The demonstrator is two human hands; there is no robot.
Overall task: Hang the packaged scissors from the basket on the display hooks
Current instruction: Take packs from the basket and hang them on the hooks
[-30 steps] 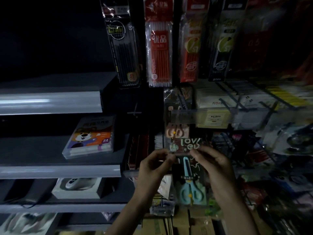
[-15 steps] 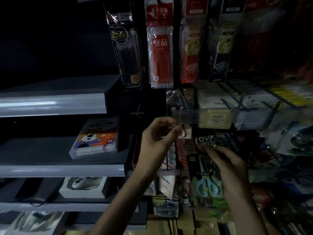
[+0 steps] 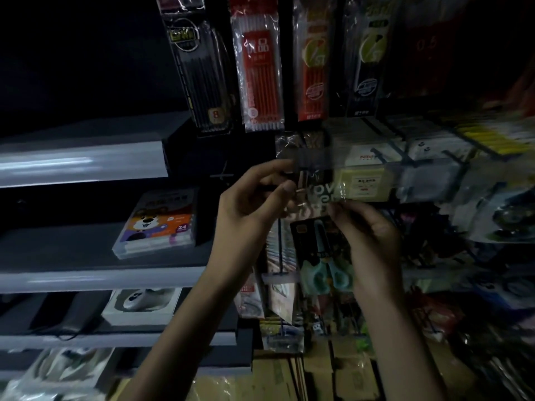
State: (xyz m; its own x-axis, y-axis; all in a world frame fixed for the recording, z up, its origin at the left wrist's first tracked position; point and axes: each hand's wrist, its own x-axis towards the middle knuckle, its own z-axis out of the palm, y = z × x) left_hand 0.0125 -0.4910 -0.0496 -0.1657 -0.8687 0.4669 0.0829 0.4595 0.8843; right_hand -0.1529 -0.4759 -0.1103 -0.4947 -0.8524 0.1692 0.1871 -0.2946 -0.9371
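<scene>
Both hands are raised in front of a dim, crowded stationery display. The right hand (image 3: 373, 241) grips the scissors pack (image 3: 321, 250) along its right side, fingers closed on the clear wrapper near its top; the pack hangs upright, with teal-handled scissors showing low in it. Its top edge, printed with pale lettering, sits just under a clear price strip (image 3: 362, 172) at the front edge of a wire rack. The left hand (image 3: 249, 204) is pinched shut, thumb and forefinger meeting at the pack's top left corner, where something thin and pale, perhaps a hook tip, shows; I cannot tell whether the pack is on it.

Above, pen packs (image 3: 260, 73) hang in a row. To the left run grey shelves (image 3: 95, 276): a marker box (image 3: 157, 224) with a cartoon bear lies near the right end of the middle one, and a white box (image 3: 142, 306) sits on the shelf below. The right side is blurred.
</scene>
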